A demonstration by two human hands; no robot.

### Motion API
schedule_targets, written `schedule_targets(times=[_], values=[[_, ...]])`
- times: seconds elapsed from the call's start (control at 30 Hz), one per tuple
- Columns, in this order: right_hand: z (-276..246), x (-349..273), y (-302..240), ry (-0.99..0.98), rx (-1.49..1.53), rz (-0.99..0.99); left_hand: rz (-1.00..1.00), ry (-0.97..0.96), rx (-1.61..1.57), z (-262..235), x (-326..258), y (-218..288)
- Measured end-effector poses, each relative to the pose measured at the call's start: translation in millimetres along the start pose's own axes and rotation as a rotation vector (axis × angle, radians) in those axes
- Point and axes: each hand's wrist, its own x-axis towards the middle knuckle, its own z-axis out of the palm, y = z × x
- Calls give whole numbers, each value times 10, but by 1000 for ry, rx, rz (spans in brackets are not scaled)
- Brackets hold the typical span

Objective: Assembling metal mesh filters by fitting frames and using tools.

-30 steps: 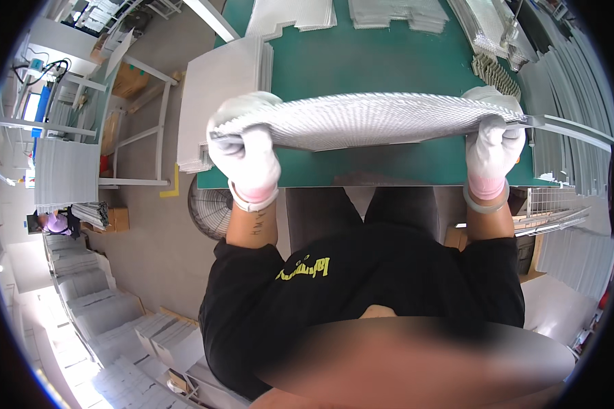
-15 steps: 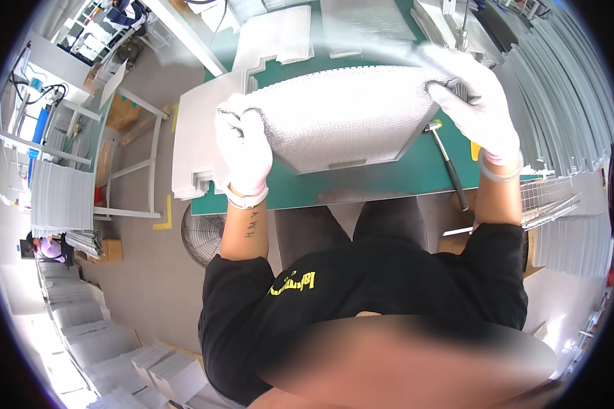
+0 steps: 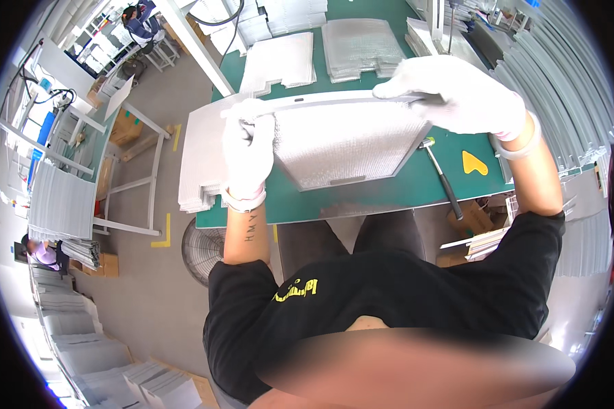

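The mesh panel (image 3: 351, 146) is held tilted between two gloved hands, the green table (image 3: 389, 195) beneath it. At the panel's left side, the left hand (image 3: 247, 146) grasps its edge; at the upper right corner, the right hand (image 3: 460, 95) grips its frame. Whether the panel's lower edge touches the table is hard to tell. Right of the panel lie a hammer (image 3: 443, 177) and a yellow piece (image 3: 475, 163); left, a stack (image 3: 201, 150); beyond, white sheets (image 3: 280, 60) and mesh sheets (image 3: 361, 44).

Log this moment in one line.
left hand: holding mesh panel | right hand: at its upper right corner | hammer: on green table
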Motion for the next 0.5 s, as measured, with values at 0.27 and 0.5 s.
schedule_targets(times=[0.27,0.5], values=[[234,362,-80,90,48,-28,59,-67,-126,-2,-77,1],[268,583,-131,-70,186,70,149,241,-245,255,-122,10]])
